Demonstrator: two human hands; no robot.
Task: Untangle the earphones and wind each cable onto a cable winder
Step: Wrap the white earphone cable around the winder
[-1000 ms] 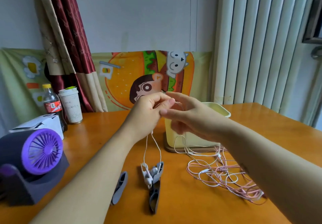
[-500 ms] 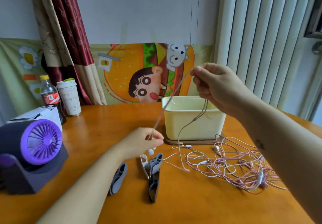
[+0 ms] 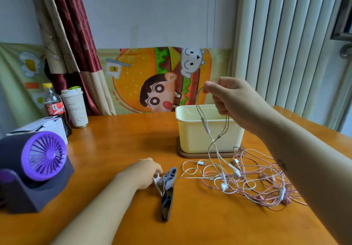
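My right hand (image 3: 234, 100) is raised above the yellow tub and pinches a white earphone cable (image 3: 206, 128), which hangs down in a loop with its inline remote. The cable runs into a tangle of white and pink earphones (image 3: 253, 182) lying on the table to the right. My left hand (image 3: 144, 174) is low on the table, its fingertips curled on the end of a white cable winder (image 3: 158, 183). A grey winder (image 3: 170, 176) leans against it, and a dark winder (image 3: 167, 204) lies just in front.
A yellow tub (image 3: 190, 132) on a wooden base stands mid-table behind the tangle. At the left are a purple desk fan (image 3: 43, 161), a white box (image 3: 45, 125), a cola bottle (image 3: 54, 105) and a paper cup (image 3: 75, 107). The orange table (image 3: 118, 140) meets the wall at the back.
My left hand let go of the cable and dropped onto the winders. My right hand stays raised with the cable, whose earbud ends now hang down toward the tangle.
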